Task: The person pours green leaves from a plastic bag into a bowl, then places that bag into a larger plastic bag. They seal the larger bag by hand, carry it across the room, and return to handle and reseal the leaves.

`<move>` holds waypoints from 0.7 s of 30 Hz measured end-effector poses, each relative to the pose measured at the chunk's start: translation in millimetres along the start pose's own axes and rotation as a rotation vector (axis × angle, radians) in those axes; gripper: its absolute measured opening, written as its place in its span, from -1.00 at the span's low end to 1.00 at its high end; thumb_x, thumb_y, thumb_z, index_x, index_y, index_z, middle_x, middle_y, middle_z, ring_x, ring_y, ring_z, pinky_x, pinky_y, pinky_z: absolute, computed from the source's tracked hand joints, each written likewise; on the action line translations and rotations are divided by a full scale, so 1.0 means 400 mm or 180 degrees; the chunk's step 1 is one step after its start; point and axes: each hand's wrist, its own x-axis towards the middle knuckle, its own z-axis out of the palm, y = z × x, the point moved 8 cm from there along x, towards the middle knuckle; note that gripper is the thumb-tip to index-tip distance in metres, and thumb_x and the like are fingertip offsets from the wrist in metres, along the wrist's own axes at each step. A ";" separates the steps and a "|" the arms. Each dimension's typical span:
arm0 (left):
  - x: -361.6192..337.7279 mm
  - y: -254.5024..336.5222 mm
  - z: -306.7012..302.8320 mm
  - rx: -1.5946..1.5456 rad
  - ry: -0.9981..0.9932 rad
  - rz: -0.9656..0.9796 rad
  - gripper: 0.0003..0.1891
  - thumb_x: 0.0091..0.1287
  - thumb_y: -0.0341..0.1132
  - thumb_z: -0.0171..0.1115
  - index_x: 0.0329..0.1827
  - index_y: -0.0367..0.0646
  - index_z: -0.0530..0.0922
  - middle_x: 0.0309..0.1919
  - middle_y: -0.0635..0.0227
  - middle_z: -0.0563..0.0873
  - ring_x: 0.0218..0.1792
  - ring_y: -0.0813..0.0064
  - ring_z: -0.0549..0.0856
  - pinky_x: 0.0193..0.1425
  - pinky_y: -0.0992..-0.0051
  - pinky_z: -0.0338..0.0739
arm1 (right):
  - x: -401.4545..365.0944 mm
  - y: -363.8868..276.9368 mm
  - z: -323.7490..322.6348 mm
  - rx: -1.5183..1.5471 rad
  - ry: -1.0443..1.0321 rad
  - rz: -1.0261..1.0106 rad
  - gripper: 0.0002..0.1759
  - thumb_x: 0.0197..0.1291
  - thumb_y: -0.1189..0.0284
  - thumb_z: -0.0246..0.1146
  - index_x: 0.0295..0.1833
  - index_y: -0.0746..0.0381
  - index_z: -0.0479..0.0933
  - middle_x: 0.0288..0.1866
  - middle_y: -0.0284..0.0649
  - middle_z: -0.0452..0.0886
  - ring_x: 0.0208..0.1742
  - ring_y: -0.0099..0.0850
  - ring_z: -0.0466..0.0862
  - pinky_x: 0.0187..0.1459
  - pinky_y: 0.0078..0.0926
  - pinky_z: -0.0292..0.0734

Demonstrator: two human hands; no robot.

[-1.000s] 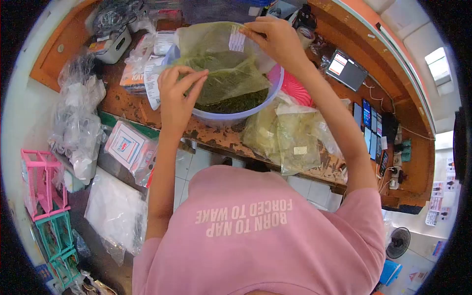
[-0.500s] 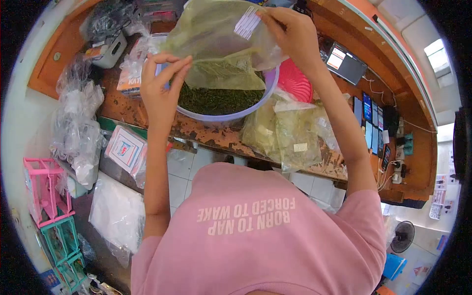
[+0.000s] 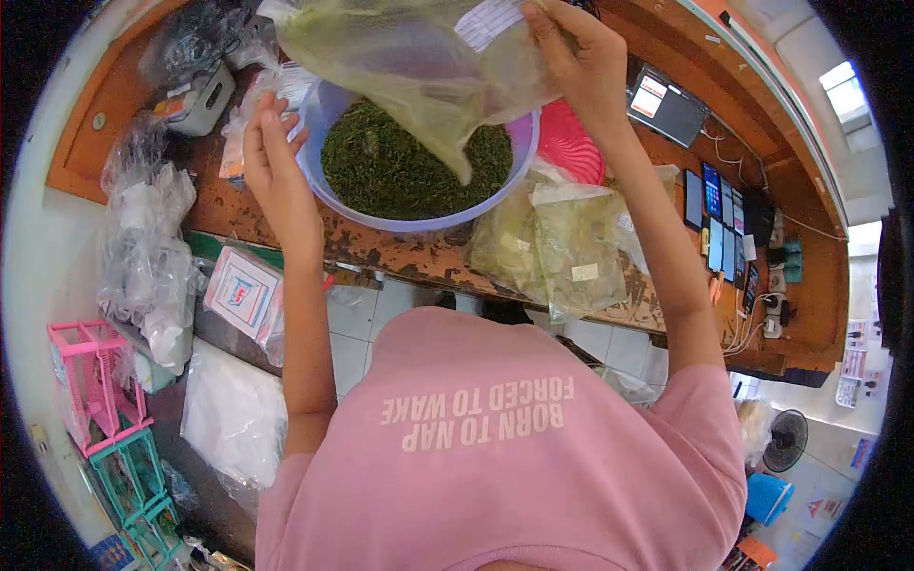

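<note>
My right hand (image 3: 583,59) pinches the upper right edge of a thin, greenish translucent plastic bag (image 3: 400,62), next to its white printed label (image 3: 487,23). The bag hangs slack over a pale purple basin (image 3: 405,226), one corner drooping toward the dark green shredded plant matter (image 3: 381,171) inside. To the left of the basin, my left hand (image 3: 276,152) holds nothing; its fingers are stretched out. The top of the bag runs out of view.
Used greenish bags (image 3: 571,243) lie right of the basin, beside a pink ribbed plastic item (image 3: 569,143). Several phones (image 3: 721,224) and cables line the right side. Clear plastic wrapping (image 3: 148,247) and pink and green racks (image 3: 100,381) stand on the left.
My left hand has let go of the bag and moved left and slightly down, its fingers opening. The bag's lower part has swung up, uncovering more of the basin's contents.
</note>
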 end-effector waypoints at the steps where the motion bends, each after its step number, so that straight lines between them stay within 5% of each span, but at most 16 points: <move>1: 0.002 0.003 -0.001 0.0096 0.0019 -0.0009 -0.61 0.40 -0.18 -0.09 0.13 -0.28 0.40 -0.05 0.25 0.53 -0.10 0.50 0.51 -0.02 0.52 0.42 | -0.010 0.025 -0.002 -0.0091 0.0042 -0.0053 -0.85 0.19 0.50 0.16 -0.34 0.39 0.50 -0.64 -0.24 0.33 -0.62 -0.52 0.36 -0.58 -0.56 0.23; 8: -0.017 0.009 -0.012 -0.0439 0.0042 -0.0220 -0.63 0.37 -0.16 0.00 0.07 -0.27 0.44 -0.13 0.27 0.55 -0.26 0.59 0.51 -0.17 0.58 0.42 | -0.007 0.034 -0.032 -0.0260 0.0067 0.0033 -0.87 0.18 0.51 0.16 -0.27 0.39 0.52 -0.50 -0.26 0.36 -0.52 -0.52 0.38 -0.50 -0.61 0.25; 21: -0.071 -0.023 -0.059 0.0802 0.0265 0.0017 -0.74 0.33 -0.32 0.07 0.02 -0.24 0.45 -0.21 0.36 0.54 -0.23 0.64 0.50 -0.16 0.62 0.41 | -0.070 0.079 -0.280 -0.0817 0.0490 0.0301 -0.86 0.17 0.56 0.16 -0.19 0.41 0.51 -0.40 -0.33 0.44 -0.34 -0.60 0.39 -0.29 -0.68 0.28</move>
